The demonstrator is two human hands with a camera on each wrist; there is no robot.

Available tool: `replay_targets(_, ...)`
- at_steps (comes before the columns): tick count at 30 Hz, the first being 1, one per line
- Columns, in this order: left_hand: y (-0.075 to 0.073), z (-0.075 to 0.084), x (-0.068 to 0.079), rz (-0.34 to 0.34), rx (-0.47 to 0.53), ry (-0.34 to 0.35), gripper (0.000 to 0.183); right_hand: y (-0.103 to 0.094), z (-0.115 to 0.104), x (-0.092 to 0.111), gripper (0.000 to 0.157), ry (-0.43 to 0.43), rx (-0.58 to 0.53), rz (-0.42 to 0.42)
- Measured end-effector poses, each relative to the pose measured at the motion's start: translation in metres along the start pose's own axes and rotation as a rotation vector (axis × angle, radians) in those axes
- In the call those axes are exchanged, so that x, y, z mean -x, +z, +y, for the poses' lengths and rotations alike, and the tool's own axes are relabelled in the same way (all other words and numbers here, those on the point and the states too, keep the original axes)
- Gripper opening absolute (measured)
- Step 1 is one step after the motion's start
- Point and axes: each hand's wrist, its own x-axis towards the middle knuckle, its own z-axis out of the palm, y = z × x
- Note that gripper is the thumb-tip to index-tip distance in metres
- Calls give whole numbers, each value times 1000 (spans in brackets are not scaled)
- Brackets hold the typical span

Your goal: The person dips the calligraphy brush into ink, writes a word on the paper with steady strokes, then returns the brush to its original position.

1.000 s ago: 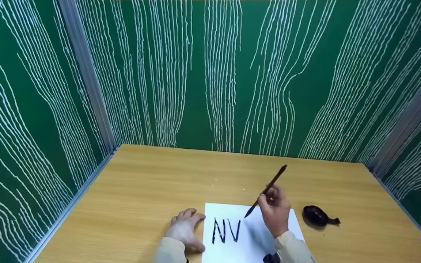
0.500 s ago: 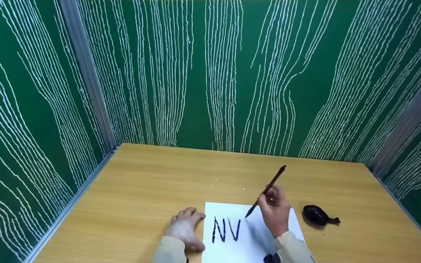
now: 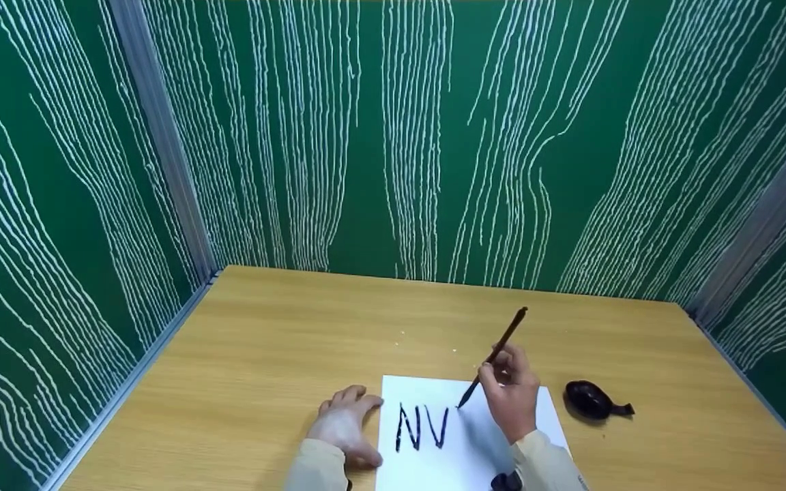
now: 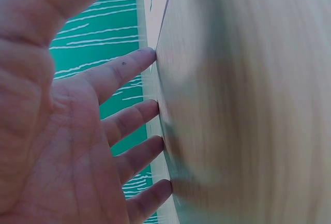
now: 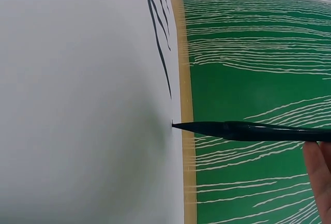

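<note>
The person wears wrist-length cream-coloured cloth sleeves, the left sleeve (image 3: 314, 468) toward the yellowish wooden desk's (image 3: 250, 368) left edge, below a bare left hand (image 3: 344, 426) with a tiny dark speck on its index finger (image 4: 124, 63), the right sleeve (image 3: 547, 464) toward the right edge, a rounded black object (image 3: 505, 482) beside its cuff.

Your right hand (image 3: 514, 402) is hiding part of the paper (image 3: 420, 472), whose near edge is falling outside the head view. Your right wrist view is cutting off the brush (image 5: 243, 131) at its upper end.
</note>
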Motion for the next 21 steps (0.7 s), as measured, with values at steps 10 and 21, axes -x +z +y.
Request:
replay_targets(10,2,-2,-1,-3,9,8,94,-1,-4,0,33,64,29,-30)
replay_targets(21,1,0,0,1,0,1,94,-3,-3,0,33,59,12,-30)
